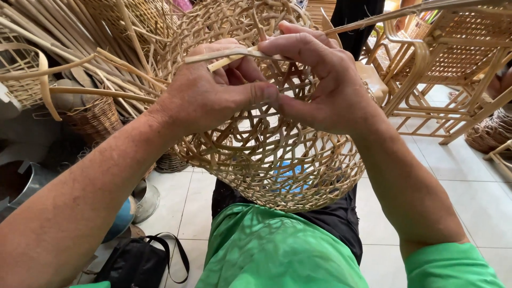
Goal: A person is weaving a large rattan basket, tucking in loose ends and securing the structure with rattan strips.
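- A cane-weaving workshop.
- Bundled rattan canes [80,32] are stacked along the left.
- Finished woven baskets [93,120] sit beneath them.
- Unfinished rattan chair frames [453,58] stand on the tiled floor [469,176].

floor: pale square tiles [469,186], pretty plain
left side: black bag with strap [133,264], metal tub [24,184], small woven baskets [96,120]
right side: rattan chair [453,69] standing on the tiles, coiled cane [488,133] by it

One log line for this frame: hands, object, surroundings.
left hand: grips basket | right hand: pinches strip at weave | basket: open-weave, on lap | nearby: rattan chair, black bag
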